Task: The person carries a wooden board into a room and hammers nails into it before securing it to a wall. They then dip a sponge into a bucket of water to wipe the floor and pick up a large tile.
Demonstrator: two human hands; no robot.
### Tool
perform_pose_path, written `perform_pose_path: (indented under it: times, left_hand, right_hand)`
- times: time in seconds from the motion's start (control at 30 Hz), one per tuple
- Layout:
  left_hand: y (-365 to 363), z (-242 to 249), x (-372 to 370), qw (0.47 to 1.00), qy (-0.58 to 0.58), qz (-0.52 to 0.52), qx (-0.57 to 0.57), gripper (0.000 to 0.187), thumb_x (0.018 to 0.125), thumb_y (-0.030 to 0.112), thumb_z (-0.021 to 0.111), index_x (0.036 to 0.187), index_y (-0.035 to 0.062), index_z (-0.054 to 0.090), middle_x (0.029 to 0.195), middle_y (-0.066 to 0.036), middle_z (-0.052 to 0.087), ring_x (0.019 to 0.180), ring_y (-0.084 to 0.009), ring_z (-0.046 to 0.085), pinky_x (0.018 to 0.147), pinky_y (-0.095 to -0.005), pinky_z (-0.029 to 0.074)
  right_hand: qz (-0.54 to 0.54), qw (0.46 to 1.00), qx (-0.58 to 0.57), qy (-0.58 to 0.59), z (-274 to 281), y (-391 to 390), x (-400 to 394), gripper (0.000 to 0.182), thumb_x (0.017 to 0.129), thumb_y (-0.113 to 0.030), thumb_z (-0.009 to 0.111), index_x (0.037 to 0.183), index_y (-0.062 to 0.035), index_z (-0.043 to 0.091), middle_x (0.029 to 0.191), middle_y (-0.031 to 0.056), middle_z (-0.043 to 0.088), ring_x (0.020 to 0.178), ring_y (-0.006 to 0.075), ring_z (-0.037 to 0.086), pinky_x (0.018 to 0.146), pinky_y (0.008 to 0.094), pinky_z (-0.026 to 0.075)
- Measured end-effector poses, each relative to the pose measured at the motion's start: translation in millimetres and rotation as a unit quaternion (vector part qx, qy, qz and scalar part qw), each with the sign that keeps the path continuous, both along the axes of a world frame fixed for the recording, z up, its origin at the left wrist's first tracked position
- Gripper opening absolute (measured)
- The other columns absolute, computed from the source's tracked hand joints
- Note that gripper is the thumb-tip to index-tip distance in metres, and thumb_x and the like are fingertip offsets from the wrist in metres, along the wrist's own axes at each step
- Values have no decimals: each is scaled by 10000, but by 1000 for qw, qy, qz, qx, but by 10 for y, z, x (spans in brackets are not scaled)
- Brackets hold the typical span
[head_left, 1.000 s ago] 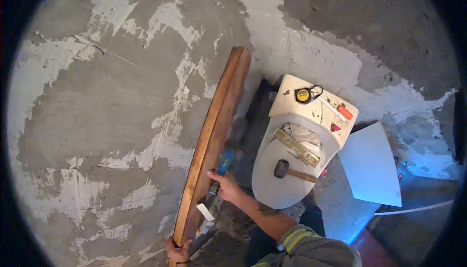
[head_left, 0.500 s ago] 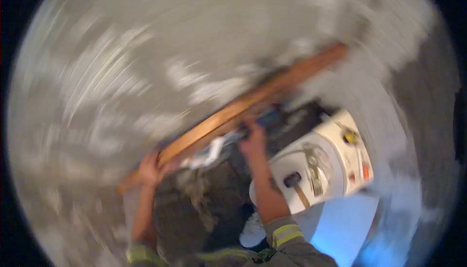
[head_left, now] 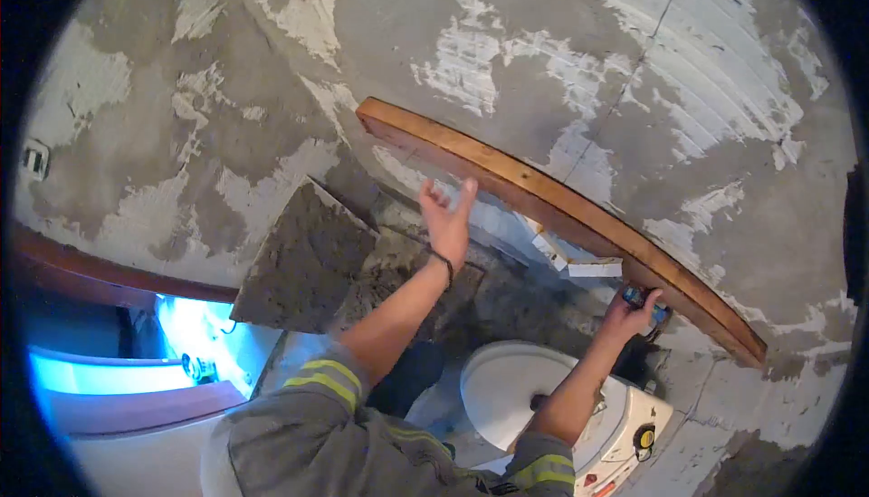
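Long brown wooden board (head_left: 561, 212) lies against a grey wall (head_left: 389, 44) with white patches, or very near it. It runs on a slant, from the upper left down to the lower right, and looks bent like a bow. Both hands are on its lower side, away from the wall.

The left hand (head_left: 445, 230) is nearer the board's upper left end. Its fingers are spread wide, and I see nothing in them. The thumb is right by the board, but I cannot tell if they touch.

The right hand (head_left: 626, 318) is nearer the lower right end. It is curled around a small blue and dark tool (head_left: 639, 297), partly hidden, just below the board. Small white blocks (head_left: 595, 268) sit between the two hands, by the board's lower edge. Below the right hand is a white toilet (head_left: 493, 379).
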State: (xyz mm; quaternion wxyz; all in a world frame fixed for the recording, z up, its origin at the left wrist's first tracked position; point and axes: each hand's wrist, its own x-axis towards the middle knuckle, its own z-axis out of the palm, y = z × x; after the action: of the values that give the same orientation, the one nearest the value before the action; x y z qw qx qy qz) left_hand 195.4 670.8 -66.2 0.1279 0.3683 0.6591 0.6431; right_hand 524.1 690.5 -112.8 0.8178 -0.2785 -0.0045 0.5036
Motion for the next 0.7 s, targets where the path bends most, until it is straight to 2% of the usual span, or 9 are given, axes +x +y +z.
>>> perform_pose_path:
  times: [0.03, 0.07, 0.1, 0.13, 0.2, 0.3, 0.5, 0.63, 0.7]
  left_hand:
    - [125, -8, -10, 956, -288, -51, -4, 802, 786, 462, 729, 1366, 69, 340, 1343, -116, 420, 1219, -267, 412, 988, -438, 359]
    - [243, -7, -44, 829, -551, -97, -6, 797, 789, 454, 738, 1361, 96, 315, 1350, -74, 403, 1253, -237, 374, 971, -433, 358]
    - [370, -36, -98, 766, -585, -247, 100, 734, 796, 367, 758, 1327, 105, 324, 1285, -66, 452, 1195, -252, 441, 930, -413, 401]
    - [475, -96, -98, 763, -589, -247, 100, 734, 796, 367, 758, 1327, 105, 324, 1285, -66, 452, 1195, -252, 441, 930, -413, 401]
    - [633, -192, -38, 810, -510, -248, 150, 680, 802, 292, 763, 1289, 97, 330, 1233, -80, 483, 1136, -257, 503, 832, -420, 467]
    - [657, -179, -32, 803, -523, -238, 161, 721, 782, 260, 781, 1279, 68, 295, 1190, -120, 499, 1052, -257, 552, 746, -431, 507]
    - [687, -203, -35, 814, -523, -213, 137, 920, 760, 280, 797, 1315, 29, 108, 1180, -185, 478, 1028, -298, 561, 722, -462, 543]
    - [644, -115, -9, 816, -513, -230, 135, 928, 760, 294, 797, 1314, 28, 102, 1198, -195, 459, 1031, -300, 558, 715, -463, 549]
    - [675, -115, 18, 824, -491, -233, 160, 918, 768, 302, 791, 1312, 30, 104, 1209, -196, 452, 1027, -298, 559, 717, -466, 544]
  right_hand:
    - [12, 1000, 16, -2, -81, 28, 36, 405, 883, -301, 652, 1172, -31, 569, 1143, 102, 616, 1044, 249, 573, 927, 403, 471]
    - [15, 1000, 16, -8, -95, 43, 28, 405, 883, -301, 652, 1172, -31, 569, 1143, 102, 616, 1044, 249, 573, 927, 403, 471]
    - [16, 999, 48, -12, -86, 69, -1, 423, 885, -296, 649, 1198, -29, 553, 1179, 104, 603, 1068, 257, 565, 942, 417, 464]
    - [14, 997, 78, -17, -82, 64, -2, 441, 887, -291, 647, 1223, -27, 538, 1214, 105, 590, 1091, 265, 557, 957, 431, 456]
    - [16, 998, 55, -17, -106, 67, 63, 446, 886, -288, 646, 1237, -40, 527, 1229, 100, 580, 1114, 272, 545, 977, 451, 442]
    - [17, 999, 45, -6, -143, 82, 122, 435, 890, -284, 640, 1245, -60, 523, 1251, 104, 562, 1139, 286, 530, 997, 492, 427]
    - [13, 997, 74, 14, -169, 126, 134, 445, 868, -284, 668, 1246, -94, 530, 1265, 98, 553, 1189, 305, 491, 1023, 575, 367]
    - [12, 997, 74, 32, -94, 104, 98, 439, 874, -278, 662, 1249, -94, 527, 1259, 102, 555, 1204, 306, 479, 1022, 570, 368]
    - [38, 994, 98, 35, -75, 72, 97, 440, 874, -267, 662, 1253, -98, 515, 1316, 78, 519, 1228, 301, 465, 1030, 574, 350]
